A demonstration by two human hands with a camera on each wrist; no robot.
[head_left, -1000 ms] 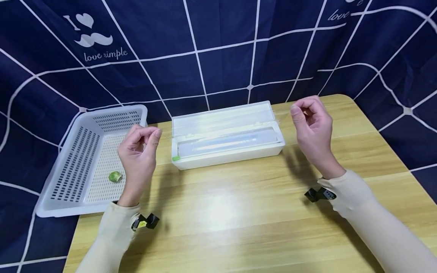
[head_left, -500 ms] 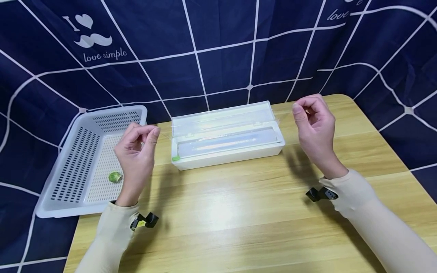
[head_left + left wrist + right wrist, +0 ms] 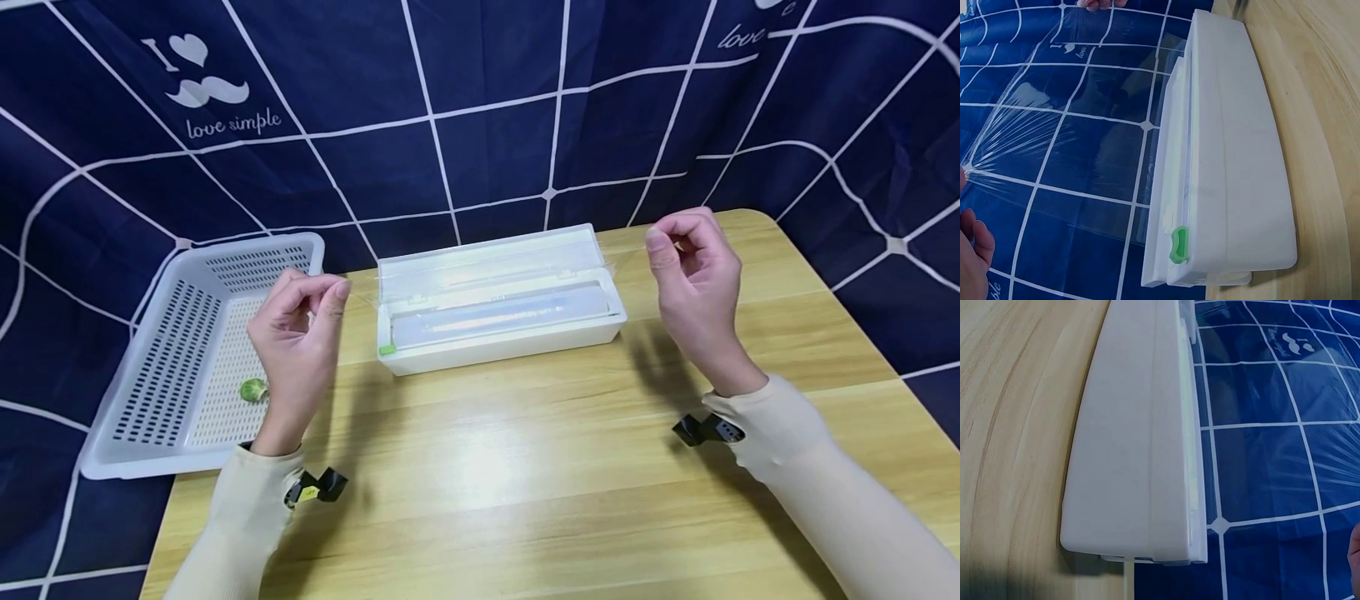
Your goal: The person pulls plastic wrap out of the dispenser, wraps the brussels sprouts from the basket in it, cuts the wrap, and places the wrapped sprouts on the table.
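Observation:
A white cling film dispenser box (image 3: pixel 510 347) lies on the table with its lid tipped back and a roll of film (image 3: pixel 502 315) inside. A green slider (image 3: pixel 1179 244) sits at its left end. From the box rises a clear sheet of cling film (image 3: pixel 1041 119), with creases fanning toward the pinched corner. My left hand (image 3: pixel 298 333) pinches the left corner between thumb and forefinger, left of the box. On the other side, my right hand (image 3: pixel 699 287) pinches the right corner the same way. Both hands are raised above the tabletop.
A white perforated plastic basket (image 3: pixel 153 350) stands at the left, behind my left forearm, with one Brussels sprout (image 3: pixel 253 389) in it. The wooden table (image 3: pixel 510 492) runs up to a dark blue checked cloth (image 3: pixel 495 158) hanging behind and around it.
My left hand has shifted slightly to the left and my right hand slightly to the right, both keeping their pinch on the cling film. The box and basket stay put.

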